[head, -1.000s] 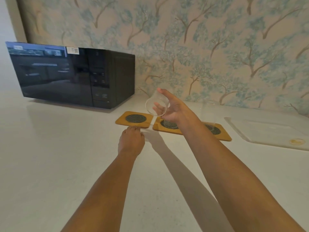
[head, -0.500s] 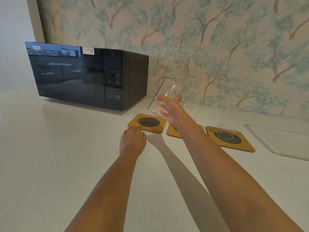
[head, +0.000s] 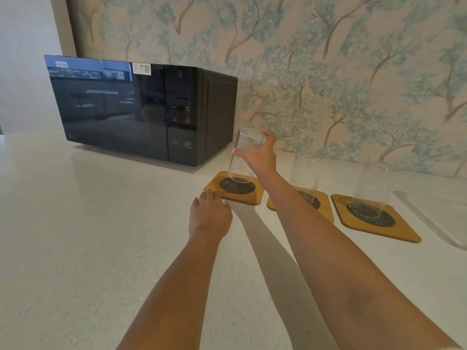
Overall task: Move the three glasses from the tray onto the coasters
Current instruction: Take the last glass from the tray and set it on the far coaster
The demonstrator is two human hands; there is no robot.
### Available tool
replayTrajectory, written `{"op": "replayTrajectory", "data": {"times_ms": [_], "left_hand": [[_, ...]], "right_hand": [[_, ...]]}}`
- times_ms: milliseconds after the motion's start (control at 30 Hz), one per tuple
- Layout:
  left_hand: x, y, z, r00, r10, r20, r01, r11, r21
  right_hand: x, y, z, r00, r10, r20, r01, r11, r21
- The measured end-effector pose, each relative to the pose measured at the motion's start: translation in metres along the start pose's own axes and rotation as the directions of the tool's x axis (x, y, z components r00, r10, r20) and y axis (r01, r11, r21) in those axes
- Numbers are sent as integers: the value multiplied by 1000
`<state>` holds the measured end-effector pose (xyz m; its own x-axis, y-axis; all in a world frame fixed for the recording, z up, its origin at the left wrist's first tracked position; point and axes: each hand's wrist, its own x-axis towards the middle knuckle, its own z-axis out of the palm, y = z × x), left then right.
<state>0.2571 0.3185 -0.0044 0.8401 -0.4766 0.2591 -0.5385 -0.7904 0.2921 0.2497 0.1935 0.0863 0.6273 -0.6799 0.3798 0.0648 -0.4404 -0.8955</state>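
Grip: right hand (head: 257, 154) is wrapped around the upper half of the last glass (head: 243, 156), thumb behind and fingers in front; the glass stands nearly upright, leaning a little, with its base at or just above the mesh centre of the left coaster (head: 236, 186). I cannot tell whether the base has touched.
Other hand: left hand (head: 209, 214) lies palm down on the worktop (head: 88, 236) and grasps nothing, its fingertips touching the near corner of that coaster.
Other glasses: one glass (head: 305, 173) stands on the middle coaster (head: 324, 204), partly behind the right forearm; another (head: 371, 190) stands on the right coaster (head: 379, 218).
Tray: the clear tray (head: 434, 213) at the right edge shows no glass on its visible part.
Risk, tipping: if the fingers let go while the glass leans, it could rock over towards the microwave (head: 141, 109).
Risk, coaster slide: a hard or off-centre landing might push the coaster; the left fingertips look placed to hold it.
Risk, forearm: the right forearm passes just in front of the middle glass, so a sideways pull-back could knock it.
Change, glass: half a second ago it was tilted sharply and held higher over the coaster; now it is lower and almost vertical.
Change, left hand: it stays at the coaster's corner.
Change, view: the camera has swung left, and the middle coaster's glass now shows.
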Motion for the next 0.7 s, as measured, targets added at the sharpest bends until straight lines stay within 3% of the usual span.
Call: {"op": "replayTrajectory", "data": {"times_ms": [267,700], "left_hand": [[-1,2,0,1000,-2,14,2,1000,14],[-1,2,0,1000,-6,16,6,1000,6]], "right_hand": [[11,0,9,997,77,2,-77,997,-25],[15,9,20,999,44,-1,-44,991,-128]]}}
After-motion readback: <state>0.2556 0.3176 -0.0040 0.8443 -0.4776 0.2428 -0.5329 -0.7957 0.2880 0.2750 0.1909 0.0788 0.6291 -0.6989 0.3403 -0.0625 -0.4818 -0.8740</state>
